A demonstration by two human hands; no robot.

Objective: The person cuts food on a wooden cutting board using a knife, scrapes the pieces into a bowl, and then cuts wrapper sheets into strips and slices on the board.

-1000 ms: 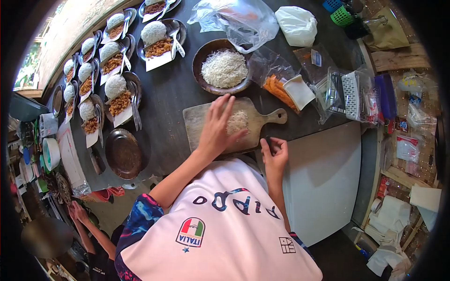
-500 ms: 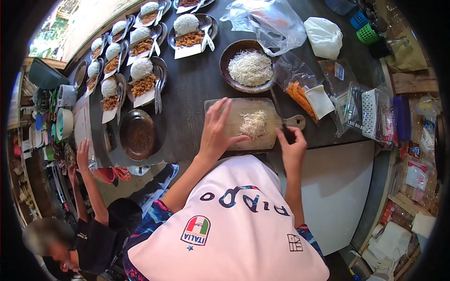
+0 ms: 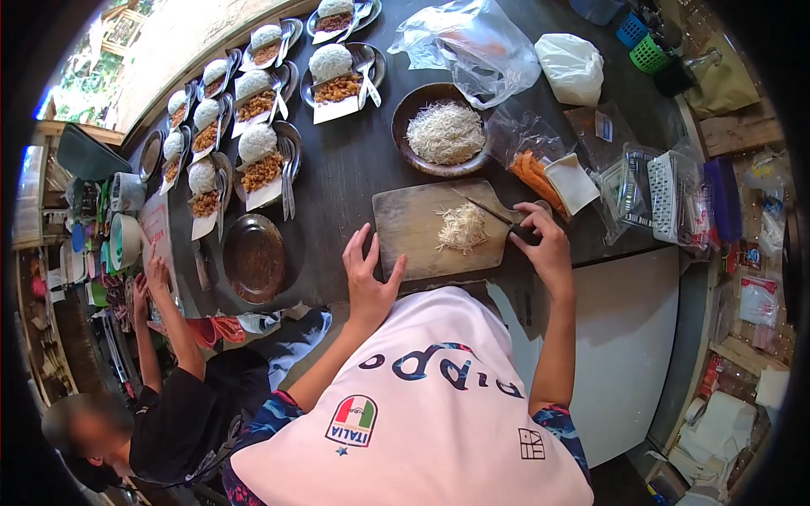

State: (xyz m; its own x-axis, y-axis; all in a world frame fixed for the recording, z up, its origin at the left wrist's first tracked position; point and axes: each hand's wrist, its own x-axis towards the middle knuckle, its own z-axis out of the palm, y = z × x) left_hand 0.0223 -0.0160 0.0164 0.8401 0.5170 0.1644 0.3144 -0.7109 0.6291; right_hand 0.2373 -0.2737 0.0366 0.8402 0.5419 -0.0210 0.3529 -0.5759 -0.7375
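Observation:
A wooden cutting board [image 3: 407,228] lies near the front edge of the dark table, with a small heap of pale thin shreds [image 3: 461,228] on it. My right hand [image 3: 544,239] grips the black handle of a knife [image 3: 488,212], whose blade points up and left across the board beside the heap. At the board's left edge, my left hand [image 3: 369,278] is open with its fingers spread. Whether it touches the board I cannot tell. Behind the board stands a brown bowl [image 3: 403,144] full of similar pale shreds.
Several plates of rice [image 3: 330,63] with brown food and cutlery fill the table's left. A bare brown plate [image 3: 254,259] sits nearer. Plastic bags [image 3: 468,46], a bag of orange strips [image 3: 533,173] and baskets [image 3: 666,198] stand right. Another person [image 3: 181,405] is at lower left.
My left hand has moved from over the board to its left edge. My right hand has shifted slightly right and up, and the knife blade has swung left over the board.

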